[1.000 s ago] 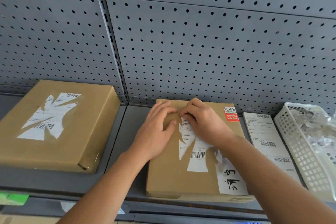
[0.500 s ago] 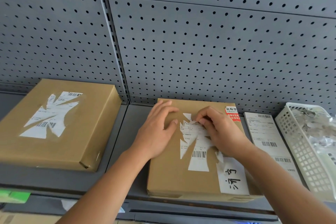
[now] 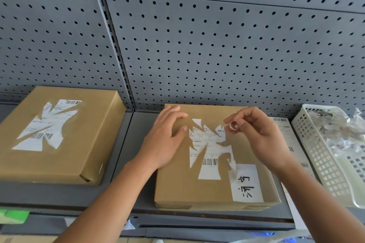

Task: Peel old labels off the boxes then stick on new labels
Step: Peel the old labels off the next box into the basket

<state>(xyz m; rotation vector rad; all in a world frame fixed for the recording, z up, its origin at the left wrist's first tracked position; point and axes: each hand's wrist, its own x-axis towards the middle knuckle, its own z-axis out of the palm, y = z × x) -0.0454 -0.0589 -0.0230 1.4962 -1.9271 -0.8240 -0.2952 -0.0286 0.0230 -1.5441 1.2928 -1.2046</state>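
Head view: old label, torn, sits centred on the box; thin paper, likely to tear, so grip a lifted edge. My right hand pinches a curled scrap above the box; left hand presses the box top, fingers straight.

Around the middle box: the pegboard wall closes off 12 o'clock just behind it; a bare shelf strip lies open at 9 o'clock, bounded by the second box; at 3 o'clock a white basket stands near, a flat label sheet between
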